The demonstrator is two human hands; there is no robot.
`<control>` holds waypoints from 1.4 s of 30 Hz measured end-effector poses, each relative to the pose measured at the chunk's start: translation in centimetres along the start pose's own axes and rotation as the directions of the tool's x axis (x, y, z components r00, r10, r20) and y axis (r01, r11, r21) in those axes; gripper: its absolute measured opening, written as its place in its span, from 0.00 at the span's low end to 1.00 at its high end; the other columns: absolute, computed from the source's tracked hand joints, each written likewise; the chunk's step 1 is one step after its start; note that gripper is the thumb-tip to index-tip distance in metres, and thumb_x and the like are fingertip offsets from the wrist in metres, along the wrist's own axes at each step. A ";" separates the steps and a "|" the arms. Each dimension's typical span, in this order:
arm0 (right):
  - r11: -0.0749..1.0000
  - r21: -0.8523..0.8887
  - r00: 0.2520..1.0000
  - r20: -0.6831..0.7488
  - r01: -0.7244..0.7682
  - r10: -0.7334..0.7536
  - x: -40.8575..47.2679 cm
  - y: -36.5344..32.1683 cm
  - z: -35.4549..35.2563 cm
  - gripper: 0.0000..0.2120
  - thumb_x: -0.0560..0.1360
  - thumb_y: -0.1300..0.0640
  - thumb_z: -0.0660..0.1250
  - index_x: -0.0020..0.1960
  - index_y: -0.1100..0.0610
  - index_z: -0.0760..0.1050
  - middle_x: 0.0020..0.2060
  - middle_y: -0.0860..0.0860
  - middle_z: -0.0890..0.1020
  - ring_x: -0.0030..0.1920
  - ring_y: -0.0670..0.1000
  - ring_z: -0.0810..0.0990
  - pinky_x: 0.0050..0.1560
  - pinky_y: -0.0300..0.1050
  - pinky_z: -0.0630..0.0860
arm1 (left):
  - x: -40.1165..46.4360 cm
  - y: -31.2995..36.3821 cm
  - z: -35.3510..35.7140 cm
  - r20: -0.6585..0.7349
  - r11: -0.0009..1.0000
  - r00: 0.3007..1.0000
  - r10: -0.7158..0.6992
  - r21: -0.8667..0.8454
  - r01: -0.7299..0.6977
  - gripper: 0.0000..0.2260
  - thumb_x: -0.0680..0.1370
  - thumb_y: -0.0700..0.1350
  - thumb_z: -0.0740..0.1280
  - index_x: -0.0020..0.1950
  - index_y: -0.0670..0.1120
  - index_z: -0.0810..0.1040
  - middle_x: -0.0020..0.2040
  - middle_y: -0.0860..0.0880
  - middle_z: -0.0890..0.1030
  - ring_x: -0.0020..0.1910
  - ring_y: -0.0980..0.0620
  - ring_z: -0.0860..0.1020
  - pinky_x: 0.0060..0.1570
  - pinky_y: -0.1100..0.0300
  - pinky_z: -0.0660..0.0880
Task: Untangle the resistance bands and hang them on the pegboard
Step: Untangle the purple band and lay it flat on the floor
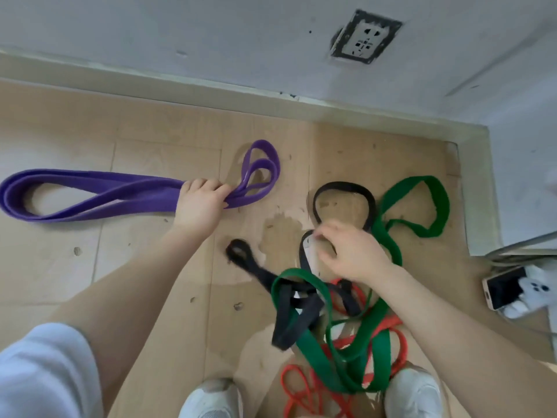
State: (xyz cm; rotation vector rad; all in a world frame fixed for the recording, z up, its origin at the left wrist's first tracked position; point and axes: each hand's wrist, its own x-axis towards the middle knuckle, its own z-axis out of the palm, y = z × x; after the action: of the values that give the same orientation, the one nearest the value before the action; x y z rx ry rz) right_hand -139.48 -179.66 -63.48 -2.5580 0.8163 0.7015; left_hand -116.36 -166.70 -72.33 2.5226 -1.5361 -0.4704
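A purple band (90, 191) lies folded and stretched out on the wooden floor at the left. My left hand (200, 202) is closed around it near its right end, where small loops stick out. A black band (343, 188), a green band (416, 203) and a thin red band (388, 327) lie tangled together on the floor at the right. My right hand (349, 254) hovers over that tangle and pinches the black band where it carries a white label. No pegboard is in view.
A white wall with a skirting board (211, 86) runs along the back, with a socket (366, 37) in it. My two white shoes (413, 393) stand at the bottom among the bands. A phone (503, 289) and a white object lie at the right edge.
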 end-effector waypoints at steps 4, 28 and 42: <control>0.994 0.011 0.977 -0.183 0.110 -0.106 6.3 -3.6 -0.9 0.28 0.78 0.51 0.60 0.75 0.52 0.55 0.75 0.50 0.58 0.75 0.51 0.55 0.74 0.51 0.56 | 0.5 -0.1 0.9 -0.145 0.988 0.979 0.145 -0.027 -0.150 0.15 0.70 0.35 0.72 0.55 0.43 0.80 0.46 0.41 0.81 0.45 0.37 0.78 0.50 0.45 0.73; 0.892 0.432 0.860 -0.397 -0.133 0.321 17.1 3.1 -1.0 0.12 0.78 0.60 0.58 0.59 0.57 0.75 0.53 0.58 0.79 0.51 0.58 0.79 0.52 0.50 0.77 | 0.8 0.7 5.2 -0.124 0.958 0.950 0.287 0.028 -0.286 0.16 0.72 0.49 0.61 0.54 0.43 0.79 0.57 0.43 0.80 0.57 0.41 0.78 0.59 0.48 0.72; 0.868 0.450 0.915 -0.222 -0.210 0.336 13.6 -0.8 2.7 0.16 0.77 0.57 0.65 0.64 0.56 0.71 0.56 0.54 0.78 0.54 0.54 0.80 0.49 0.44 0.79 | -0.9 1.7 5.2 -0.236 0.974 0.948 0.216 -0.021 -0.227 0.14 0.65 0.37 0.78 0.48 0.42 0.82 0.41 0.44 0.81 0.40 0.43 0.81 0.39 0.52 0.78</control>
State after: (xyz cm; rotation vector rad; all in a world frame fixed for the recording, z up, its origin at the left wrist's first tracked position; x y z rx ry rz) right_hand -130.30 -183.67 -73.03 -2.1945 1.2969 0.1798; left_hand -119.92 -166.45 -76.56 2.2386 -1.6669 -0.1713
